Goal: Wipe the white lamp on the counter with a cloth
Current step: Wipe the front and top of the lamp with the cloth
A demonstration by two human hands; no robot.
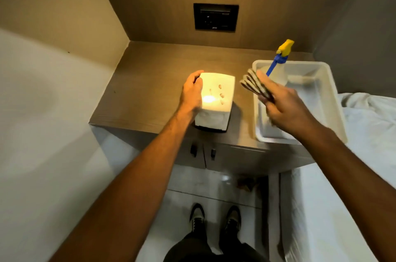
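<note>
while the left hand (191, 90) grips the lit white lamp (215, 101), the right hand (280, 103) pinches a folded cloth (254, 85) just beyond its fingertips, apart from the lamp

lamp (215, 99): 1 | cloth (256, 86): 1 | spray bottle (278, 69): 1 | tray (325, 90): 1 | wall panel (216, 17): 1 | shoes (197, 217): 2 | counter (150, 81): 1

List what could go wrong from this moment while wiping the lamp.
The lamp is lit, so it may be hot under the left hand gripping its side. It stands near the counter front edge; a hard push with the folded cloth in the right hand might slide it off.
</note>
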